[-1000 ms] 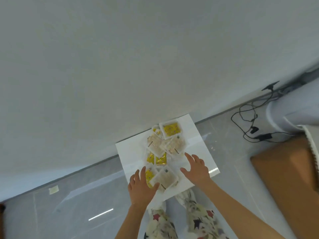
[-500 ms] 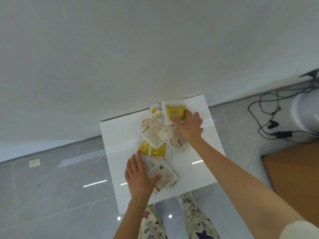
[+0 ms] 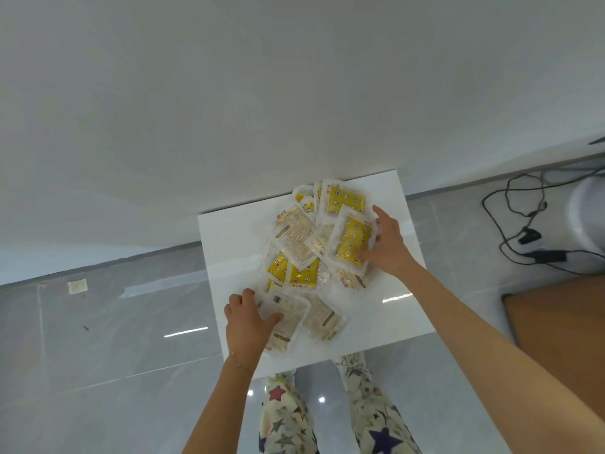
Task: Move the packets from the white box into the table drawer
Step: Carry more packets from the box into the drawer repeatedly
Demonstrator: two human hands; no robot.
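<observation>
Your left hand grips a pale packet at the near edge of the white surface. Your right hand grips a yellow packet atop the pile.

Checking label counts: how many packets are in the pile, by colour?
Yellow packets: 5, one gripped by the right hand
Beige packets: 5, one gripped by the left hand
Total: 10 visible; overlaps may hide more.

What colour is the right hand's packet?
Yellow with white edges: the packet, best in the head view.
</observation>
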